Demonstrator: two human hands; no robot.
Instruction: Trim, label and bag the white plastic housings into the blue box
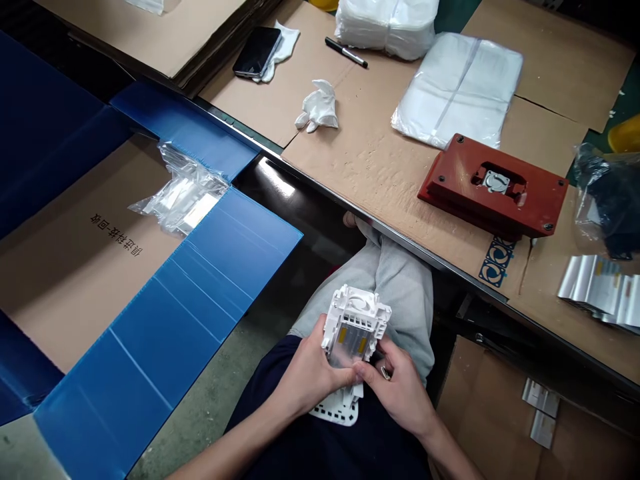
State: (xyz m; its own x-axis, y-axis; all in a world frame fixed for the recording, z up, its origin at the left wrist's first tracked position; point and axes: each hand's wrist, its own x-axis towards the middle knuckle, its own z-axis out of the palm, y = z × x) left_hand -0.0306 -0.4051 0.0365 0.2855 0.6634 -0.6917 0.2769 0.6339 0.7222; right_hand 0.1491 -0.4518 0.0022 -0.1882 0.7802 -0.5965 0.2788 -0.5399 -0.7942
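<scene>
We hold the white plastic part (356,323) low before us, left hand (313,373) and right hand (400,390) both gripping it; best keep thumbs pressing evenly, part level.

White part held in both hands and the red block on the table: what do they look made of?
The white part: moulded plastic by the look, matte, with thin ribs and cut-outs. The red block: hard and slightly glossy, dark screws at its corners; painted metal or dense resin, cannot tell which.
</scene>
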